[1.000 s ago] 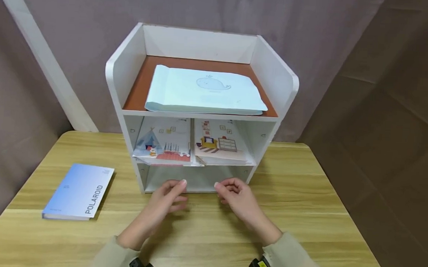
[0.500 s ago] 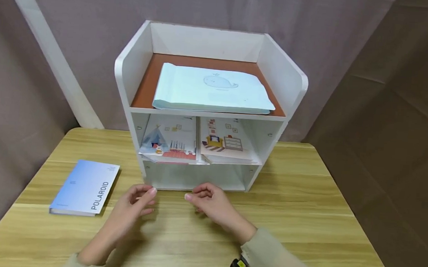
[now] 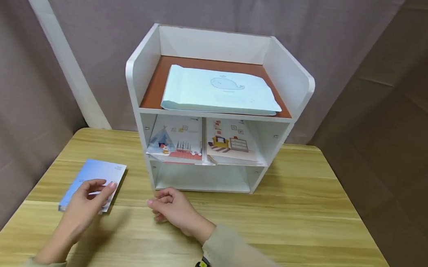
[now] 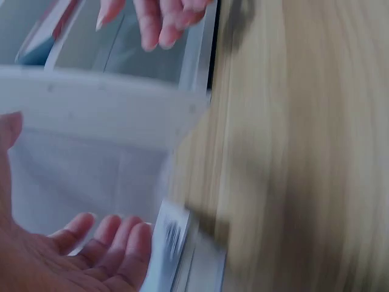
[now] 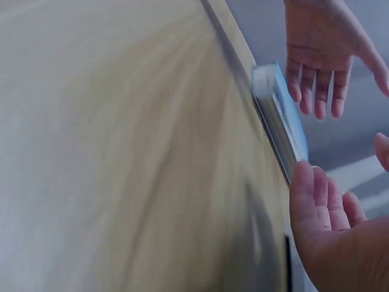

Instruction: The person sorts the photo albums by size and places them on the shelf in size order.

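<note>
A blue-and-white book lettered POLAROID lies flat on the left of the table. My left hand hovers over its near part with fingers loosely bent and nothing in them, covering most of the lettering in the head view. In the left wrist view the same book shows beside the left fingertips. My right hand is in the air in front of the white shelf's lower left corner, relaxed and holding nothing. The right wrist view shows the book's page edge between the two hands.
A white shelf unit stands at the back of the wooden table. On its top lies a pale whale-print package; two illustrated booklets, a left one and a right one, lie on the middle shelf.
Both hands have moved left, away from the front of the shelf. The left hand is now over the book. The head view has shifted slightly left.
</note>
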Demonstrator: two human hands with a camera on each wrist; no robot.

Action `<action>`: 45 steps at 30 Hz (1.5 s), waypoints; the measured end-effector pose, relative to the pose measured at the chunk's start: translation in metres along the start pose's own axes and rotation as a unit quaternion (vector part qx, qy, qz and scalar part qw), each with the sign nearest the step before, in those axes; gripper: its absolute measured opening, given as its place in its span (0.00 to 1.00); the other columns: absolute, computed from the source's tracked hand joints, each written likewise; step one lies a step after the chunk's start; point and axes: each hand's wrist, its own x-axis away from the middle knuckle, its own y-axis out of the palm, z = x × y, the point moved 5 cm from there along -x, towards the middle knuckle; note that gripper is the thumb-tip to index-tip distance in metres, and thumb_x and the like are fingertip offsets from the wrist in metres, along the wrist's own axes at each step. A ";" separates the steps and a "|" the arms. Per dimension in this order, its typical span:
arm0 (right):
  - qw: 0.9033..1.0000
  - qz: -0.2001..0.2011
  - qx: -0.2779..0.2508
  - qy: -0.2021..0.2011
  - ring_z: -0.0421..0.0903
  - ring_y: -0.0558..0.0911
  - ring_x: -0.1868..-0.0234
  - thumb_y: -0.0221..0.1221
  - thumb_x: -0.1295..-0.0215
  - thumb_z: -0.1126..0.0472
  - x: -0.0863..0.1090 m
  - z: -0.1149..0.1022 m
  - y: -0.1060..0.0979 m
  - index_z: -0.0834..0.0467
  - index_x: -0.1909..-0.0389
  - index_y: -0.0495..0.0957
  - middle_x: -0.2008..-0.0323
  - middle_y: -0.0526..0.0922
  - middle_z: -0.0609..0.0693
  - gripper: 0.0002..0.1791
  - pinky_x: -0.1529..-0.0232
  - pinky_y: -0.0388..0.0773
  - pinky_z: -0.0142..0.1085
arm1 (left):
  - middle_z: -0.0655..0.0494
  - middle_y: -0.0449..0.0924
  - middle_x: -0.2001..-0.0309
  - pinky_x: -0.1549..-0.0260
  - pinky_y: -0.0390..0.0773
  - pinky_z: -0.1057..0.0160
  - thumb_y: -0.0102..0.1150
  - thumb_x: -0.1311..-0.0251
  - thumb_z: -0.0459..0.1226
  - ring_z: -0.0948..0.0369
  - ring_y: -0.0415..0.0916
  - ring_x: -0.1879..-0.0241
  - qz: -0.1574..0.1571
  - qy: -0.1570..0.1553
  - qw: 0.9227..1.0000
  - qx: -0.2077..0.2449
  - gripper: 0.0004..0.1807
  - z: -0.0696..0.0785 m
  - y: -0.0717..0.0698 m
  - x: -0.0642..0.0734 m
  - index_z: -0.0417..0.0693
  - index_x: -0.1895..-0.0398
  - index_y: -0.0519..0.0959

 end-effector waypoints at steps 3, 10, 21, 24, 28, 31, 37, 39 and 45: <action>0.999 0.003 -0.036 0.006 0.55 0.82 0.59 0.66 0.38 0.58 -0.008 0.007 0.017 0.65 0.44 0.69 0.61 0.81 0.54 0.26 0.61 0.84 0.42 | 0.39 0.69 0.43 0.65 0.75 0.73 0.56 0.37 0.58 0.54 0.72 0.50 0.014 0.003 0.998 -0.057 0.41 -0.009 -0.017 -0.004 0.37 0.33 0.62; 0.995 0.064 -0.072 0.017 0.50 0.81 0.56 0.68 0.41 0.58 -0.028 0.012 0.047 0.62 0.39 0.65 0.57 0.79 0.53 0.33 0.50 0.79 0.45 | 0.31 0.67 0.41 0.52 0.68 0.42 0.61 0.47 0.64 0.39 0.66 0.44 0.104 -0.002 0.981 -0.162 0.53 -0.025 -0.043 -0.016 0.31 0.32 0.60; 0.988 0.053 -0.124 0.076 0.57 0.79 0.48 0.69 0.43 0.63 -0.052 0.015 0.081 0.68 0.35 0.61 0.52 0.77 0.61 0.38 0.47 0.77 0.49 | 0.16 0.62 0.46 0.56 0.70 0.33 0.62 0.51 0.67 0.30 0.66 0.49 0.041 0.000 0.967 -0.250 0.65 -0.051 -0.042 -0.039 0.14 0.37 0.53; 0.986 0.048 -0.134 0.086 0.58 0.78 0.47 0.68 0.42 0.64 -0.054 0.016 0.082 0.69 0.35 0.61 0.52 0.77 0.62 0.38 0.47 0.77 0.49 | 0.20 0.68 0.52 0.64 0.74 0.40 0.65 0.54 0.67 0.34 0.71 0.57 0.041 0.017 0.965 -0.260 0.61 -0.053 -0.036 -0.037 0.14 0.44 0.59; 0.984 0.053 -0.141 0.093 0.57 0.79 0.48 0.68 0.42 0.65 -0.057 0.018 0.080 0.71 0.37 0.63 0.53 0.77 0.61 0.36 0.47 0.77 0.48 | 0.19 0.70 0.53 0.63 0.75 0.39 0.64 0.51 0.65 0.34 0.72 0.57 0.027 0.042 0.963 -0.265 0.57 -0.049 -0.028 -0.035 0.16 0.46 0.63; 0.986 0.058 -0.132 0.084 0.55 0.80 0.50 0.68 0.42 0.64 -0.059 0.017 0.078 0.73 0.40 0.66 0.55 0.78 0.60 0.33 0.47 0.77 0.46 | 0.17 0.67 0.50 0.58 0.73 0.36 0.61 0.47 0.65 0.31 0.71 0.52 0.000 0.040 0.965 -0.260 0.57 -0.045 -0.022 -0.035 0.15 0.43 0.60; 0.990 0.043 -0.110 0.078 0.51 0.83 0.55 0.64 0.38 0.64 -0.061 0.015 0.078 0.71 0.54 0.78 0.61 0.83 0.55 0.16 0.49 0.79 0.43 | 0.15 0.62 0.44 0.50 0.70 0.34 0.54 0.42 0.66 0.29 0.66 0.45 -0.033 -0.005 0.971 -0.237 0.58 -0.042 -0.024 -0.034 0.14 0.38 0.55; 0.990 0.042 -0.109 0.083 0.50 0.83 0.56 0.64 0.37 0.65 -0.061 0.015 0.077 0.69 0.59 0.80 0.62 0.84 0.55 0.11 0.50 0.80 0.42 | 0.16 0.62 0.43 0.49 0.70 0.35 0.52 0.41 0.66 0.29 0.65 0.45 -0.039 -0.021 0.974 -0.221 0.58 -0.042 -0.027 -0.034 0.15 0.38 0.55; 0.990 0.073 -0.064 0.102 0.48 0.84 0.61 0.65 0.39 0.66 -0.056 0.013 0.075 0.67 0.65 0.81 0.67 0.84 0.53 0.07 0.55 0.82 0.39 | 0.19 0.65 0.43 0.50 0.72 0.39 0.49 0.38 0.64 0.32 0.67 0.45 -0.051 -0.056 0.976 -0.202 0.54 -0.046 -0.034 -0.036 0.15 0.39 0.57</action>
